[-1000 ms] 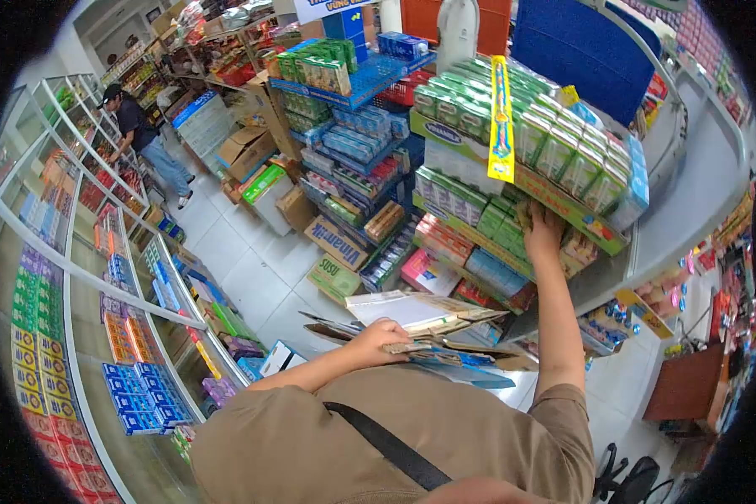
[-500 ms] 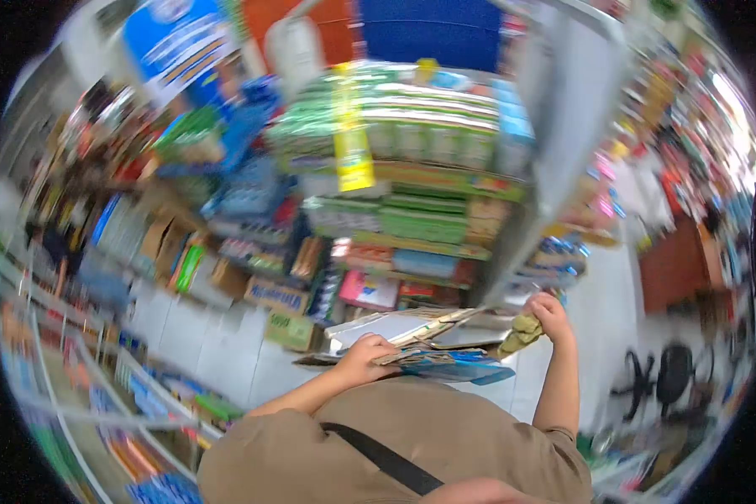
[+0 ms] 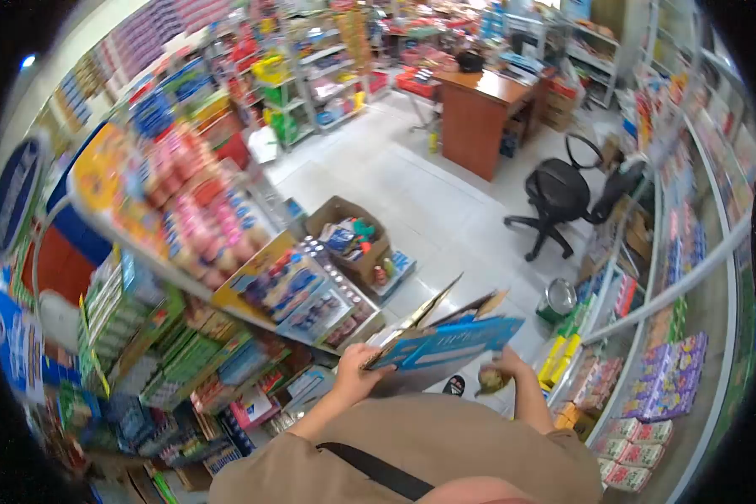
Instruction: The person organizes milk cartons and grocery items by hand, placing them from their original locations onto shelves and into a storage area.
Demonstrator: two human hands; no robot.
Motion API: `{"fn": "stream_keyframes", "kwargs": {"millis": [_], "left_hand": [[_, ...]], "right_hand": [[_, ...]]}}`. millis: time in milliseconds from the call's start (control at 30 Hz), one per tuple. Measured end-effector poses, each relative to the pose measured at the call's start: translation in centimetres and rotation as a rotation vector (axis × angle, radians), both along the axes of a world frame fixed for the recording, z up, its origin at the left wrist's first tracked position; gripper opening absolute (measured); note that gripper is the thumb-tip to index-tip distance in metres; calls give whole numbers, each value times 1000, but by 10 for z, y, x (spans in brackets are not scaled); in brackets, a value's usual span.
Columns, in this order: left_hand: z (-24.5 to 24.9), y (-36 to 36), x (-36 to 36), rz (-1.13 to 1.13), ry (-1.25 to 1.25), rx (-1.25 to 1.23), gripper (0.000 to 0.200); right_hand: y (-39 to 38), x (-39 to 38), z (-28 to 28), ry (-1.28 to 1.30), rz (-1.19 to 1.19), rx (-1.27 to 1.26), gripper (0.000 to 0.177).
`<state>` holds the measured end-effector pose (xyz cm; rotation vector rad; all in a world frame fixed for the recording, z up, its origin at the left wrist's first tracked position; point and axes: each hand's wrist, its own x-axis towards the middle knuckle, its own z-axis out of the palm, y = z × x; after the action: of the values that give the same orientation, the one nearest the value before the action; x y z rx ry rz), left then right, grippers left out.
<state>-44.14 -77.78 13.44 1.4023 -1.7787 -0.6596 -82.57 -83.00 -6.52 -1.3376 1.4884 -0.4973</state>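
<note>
your left hand [image 3: 357,370] clamps flattened cardboard stack [image 3: 445,340] at near edge, flat at chest, so sheets don't slide. your right hand [image 3: 507,370] closed round small crumpled wad [image 3: 489,382] (cloth? unclear) just beneath stack.

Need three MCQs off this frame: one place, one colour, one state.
1. The black office chair stands:
A) on a shelf
B) on the floor near the wooden desk
C) inside a box

2. Top face of the cardboard stack held in the left hand:
A) red
B) white
C) blue

3. Right hand:
A) shut on a crumpled olive wad
B) open, empty
C) on a shelf

Key: 1B, its base rests on tiles near the desk; 2C, blue print faces up; 3A, it closes round the wad.
</note>
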Motion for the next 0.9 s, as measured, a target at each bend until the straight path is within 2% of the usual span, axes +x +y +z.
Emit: {"fn": "stream_keyframes", "kwargs": {"millis": [67, 133, 233, 267, 300, 367, 467, 533, 600, 667, 733, 767, 833, 900], "left_hand": [[23, -39, -46, -60, 48, 21, 31], [18, -77, -69, -149, 271, 33, 32], [47, -123, -86, -186, 448, 81, 33], [60, -139, -84, -217, 428, -14, 33], [85, -146, -92, -175, 750, 245, 31], [119, -180, -88, -299, 701, 141, 31], [103, -248, -52, -468, 621, -127, 30], [106, -293, -43, -525, 640, -262, 30], [97, -336, -28, -476, 657, -289, 34], [95, -379, -23, -473, 691, -286, 36], [97, -431, -17, -464, 765, -293, 40], [101, -450, -13, -366, 783, -135, 42], [108, -498, -2, -474, 670, -343, 35], [116, -543, 11, -545, 683, -386, 28]], "right_hand": [[-29, -39, 19, 93, -181, -201, 92], [-57, -82, 64, -73, -226, -101, 94], [-110, -170, 59, 8, 69, -244, 102], [-121, -180, 86, 37, 48, -314, 106], [-122, -178, 141, 63, 31, -381, 110], [-147, -175, 212, 86, 77, -438, 118], [-206, -176, 224, 296, 357, -754, 118], [-246, -150, 245, -56, 420, -611, 115], [-295, -134, 239, -149, 498, -528, 109], [-349, -119, 228, -204, 530, -431, 104], [-413, -109, 223, -174, 561, -445, 105], [-440, -103, 220, -168, 568, -441, 106], [-487, -95, 213, -196, 550, -426, 107], [-532, -91, 214, -298, 486, -420, 107]]}}
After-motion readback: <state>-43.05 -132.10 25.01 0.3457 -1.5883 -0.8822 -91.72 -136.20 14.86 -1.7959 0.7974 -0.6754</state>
